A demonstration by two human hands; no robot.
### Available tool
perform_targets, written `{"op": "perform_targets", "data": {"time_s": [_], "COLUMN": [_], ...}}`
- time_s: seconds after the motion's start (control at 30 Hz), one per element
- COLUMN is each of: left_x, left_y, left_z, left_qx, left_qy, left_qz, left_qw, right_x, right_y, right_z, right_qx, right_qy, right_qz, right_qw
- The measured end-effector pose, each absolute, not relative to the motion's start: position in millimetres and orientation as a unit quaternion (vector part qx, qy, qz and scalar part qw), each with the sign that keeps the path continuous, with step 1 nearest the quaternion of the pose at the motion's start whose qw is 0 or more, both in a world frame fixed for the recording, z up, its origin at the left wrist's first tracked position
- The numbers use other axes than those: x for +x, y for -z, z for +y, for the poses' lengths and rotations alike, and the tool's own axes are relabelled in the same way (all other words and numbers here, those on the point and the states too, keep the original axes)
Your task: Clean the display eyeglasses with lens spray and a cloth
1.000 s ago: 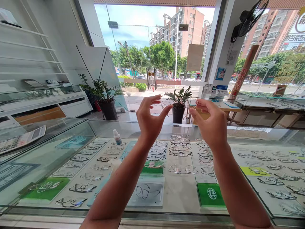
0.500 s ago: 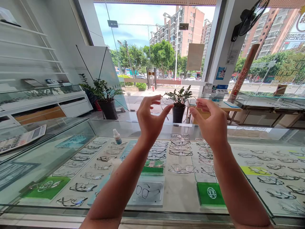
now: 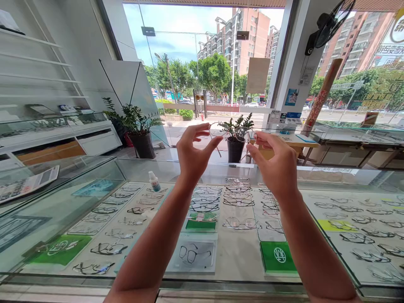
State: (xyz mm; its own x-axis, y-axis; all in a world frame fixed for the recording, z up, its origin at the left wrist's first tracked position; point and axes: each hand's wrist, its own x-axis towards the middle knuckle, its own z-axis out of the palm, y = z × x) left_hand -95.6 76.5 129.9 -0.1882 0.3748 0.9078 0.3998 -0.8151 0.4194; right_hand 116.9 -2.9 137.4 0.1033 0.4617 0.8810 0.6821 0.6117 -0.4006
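Note:
A pair of thin-rimmed eyeglasses [image 3: 218,129] is held up above the glass counter, spanning the gap between my hands. My left hand [image 3: 196,150] pinches its left side, with the index finger at the upper rim and the thumb below. On the other side, my right hand [image 3: 277,163] grips the right end between thumb and fingertips. Slim temple arms hang down near both thumbs. The clear lenses let the potted plant behind show through. Under my forearms, inside the counter, lie rows of eyeglass frames [image 3: 242,223].
The glass display counter [image 3: 233,283] stretches across the front. On it stands a small spray bottle [image 3: 154,182], with a calculator-like device [image 3: 41,182] at far left. Green boxes [image 3: 277,257] lie among the frames. Potted plants [image 3: 143,145] stand beyond, before glass doors.
Both hands have shifted slightly left with the eyeglasses, which look a little tilted compared with before. The grip stays the same.

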Motion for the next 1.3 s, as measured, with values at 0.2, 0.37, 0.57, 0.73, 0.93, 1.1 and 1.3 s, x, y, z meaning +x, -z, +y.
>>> {"op": "perform_targets", "data": {"time_s": [0.2, 0.37, 0.57, 0.73, 0.93, 1.1, 1.3], "left_x": [-98, -103, -108, -111, -112, -114, -105], "left_y": [-130, -130, -129, -128, -128, -128, -125], "left_z": [80, 85, 92, 97, 98, 99, 93], "left_qx": [-0.641, -0.65, -0.658, -0.664, -0.669, -0.667, -0.656], "left_qy": [0.706, 0.701, 0.694, 0.692, 0.683, 0.682, 0.69], "left_qz": [-0.302, -0.294, -0.293, -0.283, -0.292, -0.298, -0.306], "left_qw": [0.002, -0.004, -0.012, -0.025, -0.027, -0.022, 0.005], "right_x": [116, 114, 111, 111, 110, 109, 113], "right_y": [-137, -138, -138, -137, -138, -136, -136], "right_z": [-2, -4, -4, -4, -4, -3, 1], "right_qx": [-0.437, -0.43, -0.434, -0.431, -0.429, -0.432, -0.439], "right_qy": [0.094, 0.09, 0.078, 0.077, 0.074, 0.078, 0.08], "right_qz": [-0.663, -0.669, -0.672, -0.676, -0.678, -0.678, -0.671], "right_qw": [0.601, 0.599, 0.595, 0.592, 0.592, 0.59, 0.592]}}
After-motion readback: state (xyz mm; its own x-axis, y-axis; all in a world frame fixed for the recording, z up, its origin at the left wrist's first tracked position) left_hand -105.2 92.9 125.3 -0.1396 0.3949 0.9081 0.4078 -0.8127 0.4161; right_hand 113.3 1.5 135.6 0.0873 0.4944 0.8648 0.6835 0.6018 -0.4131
